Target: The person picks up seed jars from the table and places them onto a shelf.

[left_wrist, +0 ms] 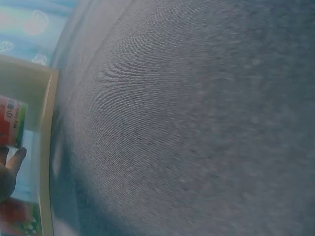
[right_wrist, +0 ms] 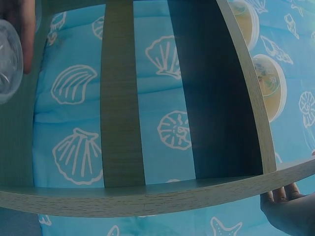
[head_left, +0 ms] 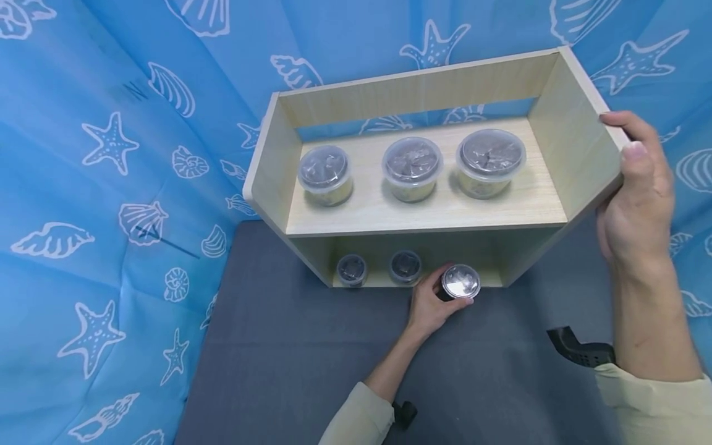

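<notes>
My left hand (head_left: 427,309) grips a small round tub (head_left: 461,282) with a clear, shiny lid, its thumb and fingers on either side. The tub is upright at the front right of the wooden shelf's lower level; its red and green label (left_wrist: 11,123) shows in the left wrist view. My right hand (head_left: 639,191) holds the front edge of the right side panel of the two-level wooden shelf (head_left: 423,219), thumb on the outer face. In the right wrist view, the right hand's fingers (right_wrist: 280,194) curl at the panel's edge.
On the upper level stand three larger lidded plastic tubs: left (head_left: 325,175), middle (head_left: 412,168) and right (head_left: 491,162). Two smaller tubs, one left (head_left: 351,270) and one middle (head_left: 405,266), stand below. A grey cloth (head_left: 289,352) lies in front; a blue seashell curtain (head_left: 111,259) hangs behind.
</notes>
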`<state>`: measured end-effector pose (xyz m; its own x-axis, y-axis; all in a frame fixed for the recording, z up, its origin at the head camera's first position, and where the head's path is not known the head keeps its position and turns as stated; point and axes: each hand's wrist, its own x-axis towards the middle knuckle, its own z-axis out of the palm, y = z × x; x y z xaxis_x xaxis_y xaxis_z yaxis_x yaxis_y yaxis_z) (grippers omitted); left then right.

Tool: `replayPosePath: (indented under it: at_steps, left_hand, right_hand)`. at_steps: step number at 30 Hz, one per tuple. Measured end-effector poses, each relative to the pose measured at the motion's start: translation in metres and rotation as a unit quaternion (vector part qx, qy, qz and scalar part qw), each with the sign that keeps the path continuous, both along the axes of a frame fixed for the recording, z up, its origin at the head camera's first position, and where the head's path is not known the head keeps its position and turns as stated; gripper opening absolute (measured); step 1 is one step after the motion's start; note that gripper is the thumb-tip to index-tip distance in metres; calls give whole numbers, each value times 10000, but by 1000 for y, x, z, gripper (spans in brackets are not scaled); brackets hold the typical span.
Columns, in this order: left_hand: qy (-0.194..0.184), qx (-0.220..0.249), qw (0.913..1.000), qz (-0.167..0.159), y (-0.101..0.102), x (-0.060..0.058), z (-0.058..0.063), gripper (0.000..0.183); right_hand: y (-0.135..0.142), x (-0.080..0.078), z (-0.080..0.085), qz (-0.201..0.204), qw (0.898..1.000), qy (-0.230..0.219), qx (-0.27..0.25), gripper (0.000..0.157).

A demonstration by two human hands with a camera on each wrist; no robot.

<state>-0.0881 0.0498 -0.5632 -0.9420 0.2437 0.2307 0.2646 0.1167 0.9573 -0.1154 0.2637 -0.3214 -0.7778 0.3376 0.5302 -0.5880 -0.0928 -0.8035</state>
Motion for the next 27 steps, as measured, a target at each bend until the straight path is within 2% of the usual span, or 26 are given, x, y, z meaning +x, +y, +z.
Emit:
replayPosePath:
  at_steps: [7, 17, 20, 27]
  left_hand:
    - [-132, -138, 9998, 48, 9, -11, -2, 73]
    - [-100, -240, 9996, 120, 20, -21, -3, 72]
    - [-58, -314, 9994, 156, 22, -23, -5, 73]
    - [-70, -484, 9987, 157, 24, -24, -9, 74]
  right_hand:
    - [0, 0, 2, 49, 10000, 22, 84, 37]
    - [5, -1, 1, 191, 9992, 184, 307, 37]
    - [9, -1, 1, 324, 9989, 88, 329, 37]
    - [16, 1, 6, 603, 9970, -461, 174, 37]
